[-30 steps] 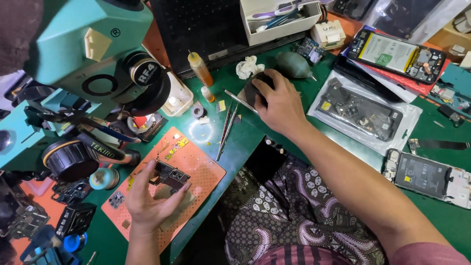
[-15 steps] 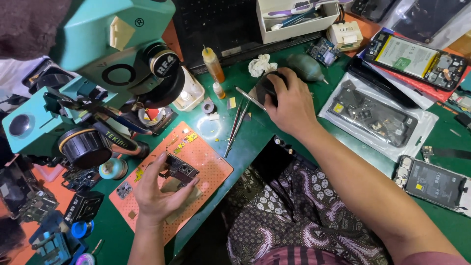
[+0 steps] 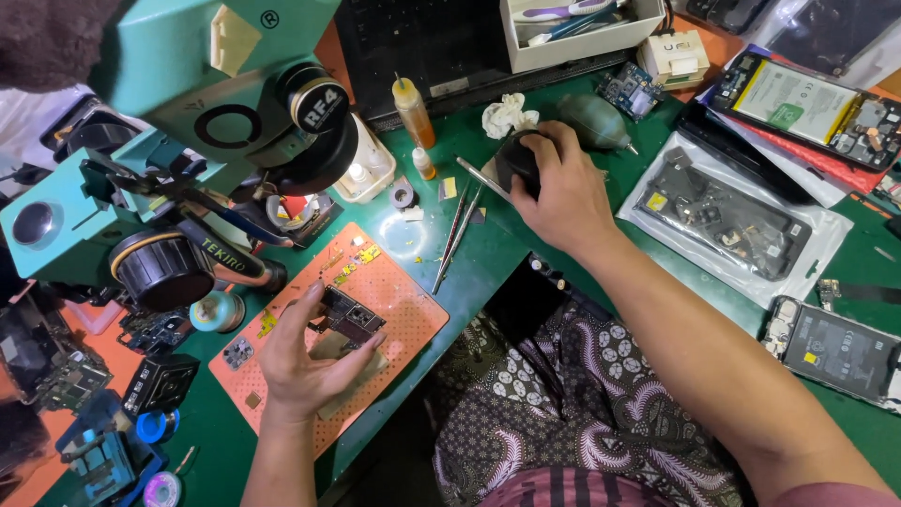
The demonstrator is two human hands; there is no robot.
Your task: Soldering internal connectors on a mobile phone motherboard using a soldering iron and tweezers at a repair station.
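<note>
2 bare hands work over a green bench mat [image 3: 488, 253] in the single head view. The left hand [image 3: 305, 361] curls, fingers half closed, around a small dark circuit board [image 3: 349, 319], gripping it by its edges; the board sits on an orange perforated repair pad [image 3: 404, 324] at the near left of the bench. The right hand [image 3: 563, 192] reaches further back and closes over a round black object [image 3: 516, 160], fingers wrapped across its top; what the object is cannot be told.

Between the 2 hands lie thin metal tweezers [image 3: 455, 235], angled on the mat beside a bright pool of lamp light. Just behind the right hand sit a crumpled white tissue [image 3: 507, 115] and a dark green rubber air blower [image 3: 593, 122]. An amber dropper bottle [image 3: 413, 111] stands upright near them.

A large teal microscope [image 3: 188, 103] overhangs the left side, its black lens and focus knob blocking part of the bench beneath. To the right, well apart from the board, a clear bag of phone parts [image 3: 732, 225] and 2 opened phones [image 3: 807, 103] rest on the mat. Patterned fabric covers the person's lap below the bench edge.
</note>
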